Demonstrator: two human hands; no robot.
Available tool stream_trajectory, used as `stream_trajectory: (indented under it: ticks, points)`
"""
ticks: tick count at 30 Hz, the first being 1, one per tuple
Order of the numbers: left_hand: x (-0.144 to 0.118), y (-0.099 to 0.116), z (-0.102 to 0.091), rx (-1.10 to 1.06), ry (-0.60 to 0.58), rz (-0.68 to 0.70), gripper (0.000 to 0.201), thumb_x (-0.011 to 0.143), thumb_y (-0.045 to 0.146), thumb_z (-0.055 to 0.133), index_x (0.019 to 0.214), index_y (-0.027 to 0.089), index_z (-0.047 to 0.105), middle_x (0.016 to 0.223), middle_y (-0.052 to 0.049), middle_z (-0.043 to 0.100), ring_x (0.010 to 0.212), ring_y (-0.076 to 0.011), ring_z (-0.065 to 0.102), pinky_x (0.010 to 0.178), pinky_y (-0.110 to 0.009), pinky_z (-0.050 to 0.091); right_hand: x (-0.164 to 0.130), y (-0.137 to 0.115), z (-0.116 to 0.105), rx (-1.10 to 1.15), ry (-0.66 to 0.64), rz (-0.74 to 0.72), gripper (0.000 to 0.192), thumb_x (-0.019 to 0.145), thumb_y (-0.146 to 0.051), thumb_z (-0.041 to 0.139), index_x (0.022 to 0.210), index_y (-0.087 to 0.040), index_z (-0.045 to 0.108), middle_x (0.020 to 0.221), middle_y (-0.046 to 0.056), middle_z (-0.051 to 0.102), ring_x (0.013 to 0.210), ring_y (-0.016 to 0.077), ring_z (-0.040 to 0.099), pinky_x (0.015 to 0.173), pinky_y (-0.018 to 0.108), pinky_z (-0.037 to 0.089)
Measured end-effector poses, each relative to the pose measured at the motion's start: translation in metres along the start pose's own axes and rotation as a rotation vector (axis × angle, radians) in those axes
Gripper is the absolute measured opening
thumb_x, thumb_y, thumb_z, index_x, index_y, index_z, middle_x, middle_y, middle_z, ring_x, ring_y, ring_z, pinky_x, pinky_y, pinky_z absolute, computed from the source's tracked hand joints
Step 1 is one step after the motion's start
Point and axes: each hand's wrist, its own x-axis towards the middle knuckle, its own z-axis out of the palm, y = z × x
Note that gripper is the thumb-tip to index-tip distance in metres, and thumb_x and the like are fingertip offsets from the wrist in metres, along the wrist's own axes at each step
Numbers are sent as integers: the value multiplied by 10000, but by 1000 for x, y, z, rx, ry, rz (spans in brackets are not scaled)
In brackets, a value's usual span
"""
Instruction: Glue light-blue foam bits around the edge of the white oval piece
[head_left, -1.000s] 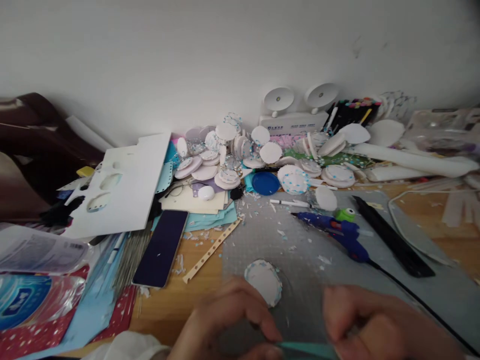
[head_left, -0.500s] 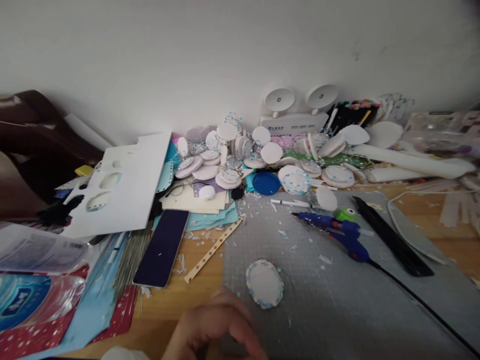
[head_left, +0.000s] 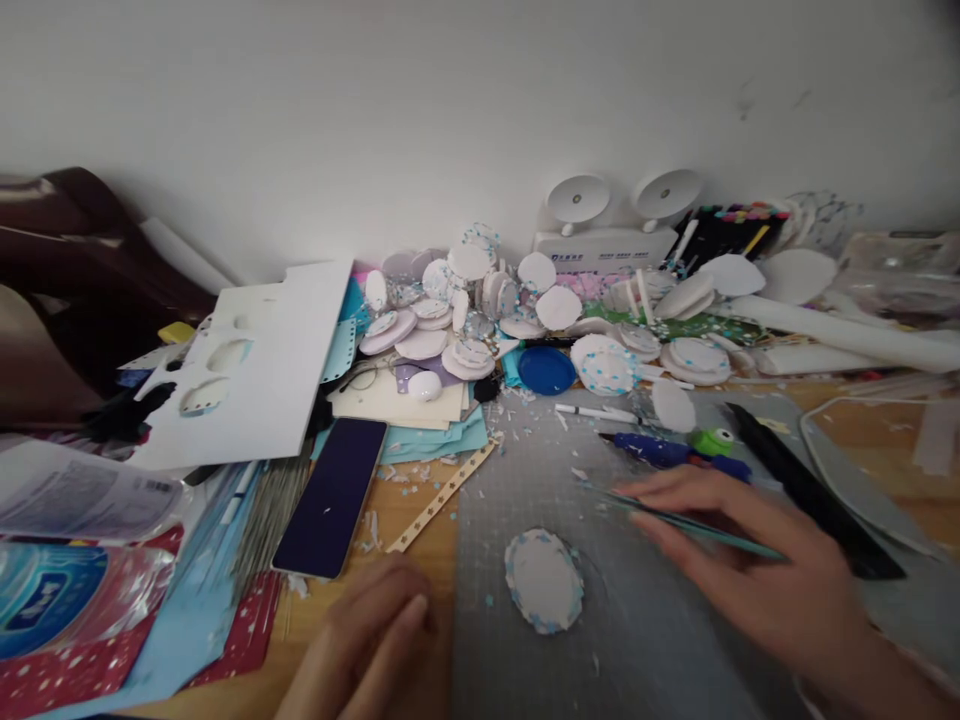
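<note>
My right hand (head_left: 742,550) pinches slim teal tweezers (head_left: 697,527) over the grey cutting mat (head_left: 495,660). Their pointed tip faces left, and the hand partly covers the blue glue gun (head_left: 652,448) behind it. Left of the tweezers, a white disc (head_left: 544,582) edged with pale blue bits lies flat on the mat, touched by neither hand. My left hand (head_left: 375,630) rests at the wooden table's front, just off the mat's left edge. Its fingers are curled together, and nothing shows in them.
White discs (head_left: 559,308) are heaped along the wall beside a blue lid (head_left: 546,371). A phone (head_left: 331,497) and a star-punched wooden strip (head_left: 442,497) lie on the left. A black cutter-like bar (head_left: 810,490) and a green frog-like piece (head_left: 711,442) are on the right.
My right hand has come into view from the right with the tweezers. The left hand has drawn back leftwards and curled closer. The view has shifted slightly; the disc stays on the mat.
</note>
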Motion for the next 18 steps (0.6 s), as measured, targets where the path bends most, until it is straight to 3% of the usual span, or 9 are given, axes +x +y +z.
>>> stream_trajectory:
  ticks: [3, 7, 10, 13, 18]
  points:
    - [12, -7, 11, 302, -89, 55, 379, 961, 249, 541, 1336, 281, 583, 1290, -70, 689, 1147, -245, 673, 960, -325, 590, 15, 14, 25, -17, -36, -7, 41, 833, -222, 710, 834, -256, 686, 830, 5, 781, 748, 177, 747, 671, 241, 601]
    - [20, -25, 22, 634, -153, 215, 490, 946, 290, 579, 1419, 181, 504, 1440, -136, 593, 1271, -319, 607, 977, -438, 592, 25, 29, 45, -45, -68, 5, 54, 840, -191, 676, 860, -241, 687, 848, 13, 783, 767, 186, 752, 665, 266, 603]
    - [10, -41, 24, 631, -136, 270, 380, 970, 316, 524, 1324, 181, 559, 1324, -124, 672, 1155, -307, 666, 909, -431, 615, 28, 32, 52, -46, -76, -4, 60, 840, -181, 668, 852, -239, 677, 849, 11, 780, 768, 181, 750, 677, 268, 602]
    - [-1, -49, 21, 579, -138, 271, 242, 976, 188, 458, 1171, 209, 601, 1089, -75, 740, 958, -253, 707, 831, -384, 619, 28, 31, 54, -41, -59, -11, 49, 848, -191, 670, 863, -238, 670, 858, 14, 777, 777, 172, 747, 708, 265, 603]
    - [-3, -46, 15, 601, -252, 178, 399, 869, -34, 448, 1165, 207, 561, 1030, -64, 713, 896, -222, 693, 788, -329, 596, 24, 29, 50, -23, -30, -12, 46, 858, -189, 670, 864, -234, 668, 883, 24, 775, 818, 158, 748, 752, 243, 603]
